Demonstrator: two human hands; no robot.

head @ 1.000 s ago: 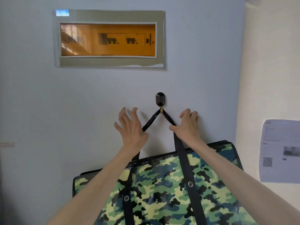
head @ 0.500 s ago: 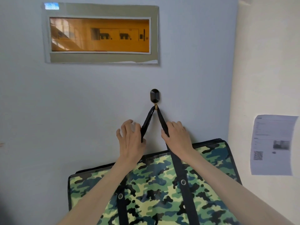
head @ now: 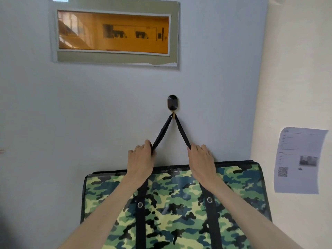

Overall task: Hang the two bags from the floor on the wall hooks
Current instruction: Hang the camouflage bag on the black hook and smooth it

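Observation:
A large green camouflage bag (head: 176,198) with black trim hangs flat against the grey wall. Its black strap (head: 162,131) runs up in an inverted V over the small peg under a black oval wall hook (head: 172,102). My left hand (head: 141,159) is closed around the left leg of the strap, just above the bag's top edge. My right hand (head: 201,159) is closed around the right leg at the same height. Only one bag and one hook are in view; the bag's lower part is cut off by the frame.
A framed panel with an orange window (head: 114,32) is set in the wall above the hook. To the right the wall turns cream at a corner, with a printed paper notice (head: 300,159) stuck on it.
Both hands were spread open near the strap a second ago; they closed on its two legs and have slid apart and slightly down, widening the V under the hook.

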